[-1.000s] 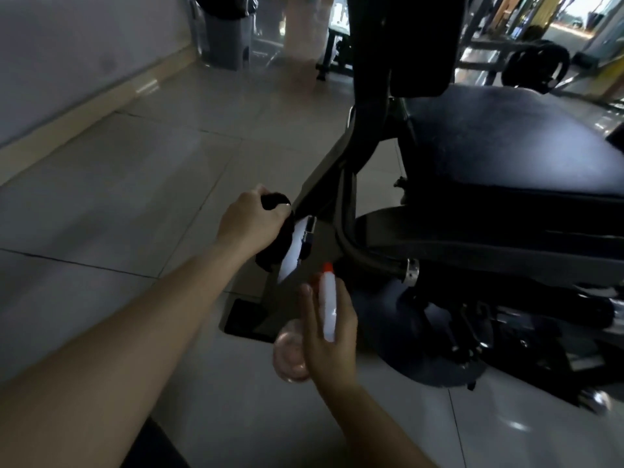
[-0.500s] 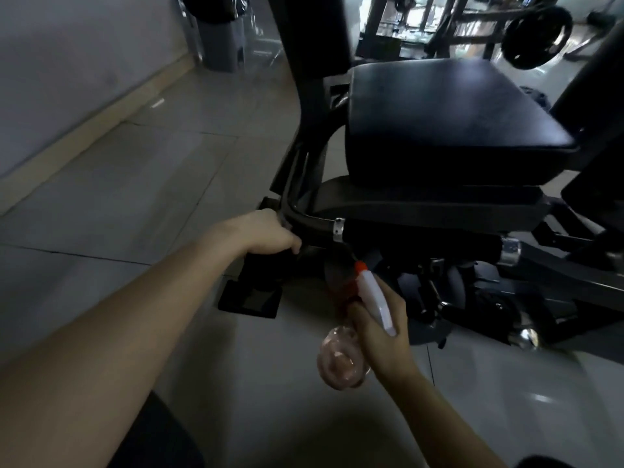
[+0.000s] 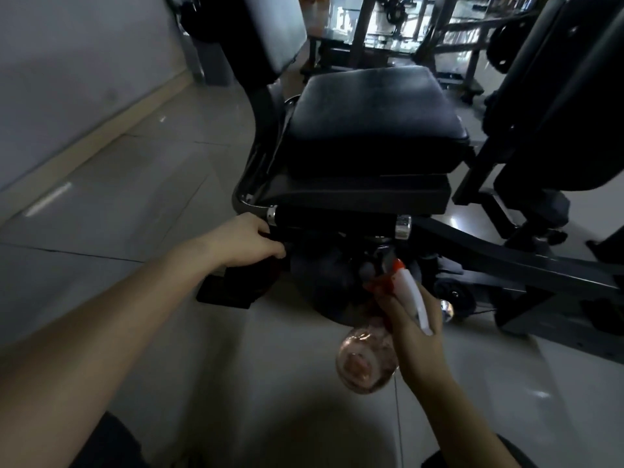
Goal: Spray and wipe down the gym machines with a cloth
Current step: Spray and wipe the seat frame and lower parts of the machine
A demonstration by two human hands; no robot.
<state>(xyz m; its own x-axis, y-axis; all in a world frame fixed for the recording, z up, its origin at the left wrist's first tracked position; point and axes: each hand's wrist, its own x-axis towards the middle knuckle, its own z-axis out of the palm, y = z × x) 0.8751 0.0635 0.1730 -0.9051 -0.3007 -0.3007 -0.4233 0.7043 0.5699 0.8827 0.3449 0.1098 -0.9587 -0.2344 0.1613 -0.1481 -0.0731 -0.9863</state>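
Observation:
A black gym machine with a padded seat (image 3: 371,113) stands in front of me on the tiled floor. Below the seat runs a black handle bar (image 3: 334,222) with chrome collars. My left hand (image 3: 246,241) grips a dark cloth (image 3: 250,282) and presses it against the left end of that bar. My right hand (image 3: 412,325) holds a clear spray bottle (image 3: 368,359) with a white and red trigger head (image 3: 405,282), its nozzle aimed toward the machine's underside.
A grey wall with a beige skirting (image 3: 87,143) runs along the left. A black backrest pad (image 3: 266,35) rises behind the seat. Another machine's frame and pad (image 3: 557,106) stand at the right. More equipment fills the far background.
My view has swung so the seat sits centred. My left hand with the cloth has moved from the upright frame down to the bar's left end. The spray bottle has tilted rightward.

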